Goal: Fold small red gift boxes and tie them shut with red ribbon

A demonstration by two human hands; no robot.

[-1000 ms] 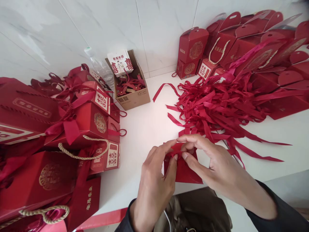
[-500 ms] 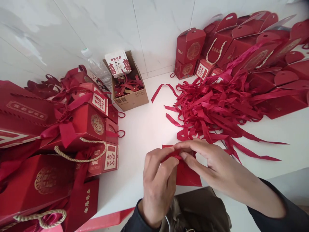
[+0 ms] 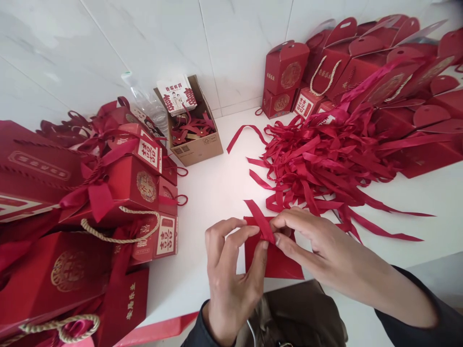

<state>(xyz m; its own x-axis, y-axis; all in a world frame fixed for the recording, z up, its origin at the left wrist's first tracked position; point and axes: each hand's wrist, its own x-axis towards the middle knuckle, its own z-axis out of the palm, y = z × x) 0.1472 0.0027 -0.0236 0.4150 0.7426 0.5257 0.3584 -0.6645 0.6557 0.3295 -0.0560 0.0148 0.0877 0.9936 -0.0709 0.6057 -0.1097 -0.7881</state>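
Note:
A small red box [image 3: 282, 264] stands at the front edge of the white table, with a crimson ribbon [image 3: 257, 214] at its top. One ribbon end sticks out up and to the left. My right hand [image 3: 311, 241] pinches the ribbon between thumb and index finger at the box's top. From the left, my left hand [image 3: 235, 274] reaches in with its fingers curved and apart. Its thumb tip touches the ribbon's lower left side, and no grip shows. Beyond my right hand lies a tangled heap of crimson ribbons [image 3: 314, 159].
Finished-looking red boxes [image 3: 130, 183] with ribbons and rope handles crowd the left. A cardboard box [image 3: 198, 150] and a clear bottle [image 3: 154, 108] are by the tiled wall. More red boxes [image 3: 361, 62] fill the back right. A dark bag [image 3: 302, 315] is below the table edge.
My left hand has spread its fingers and moved slightly left, off the ribbon it was pinching. The ribbon end now shows, pointing up-left. My right hand keeps nearly the same place.

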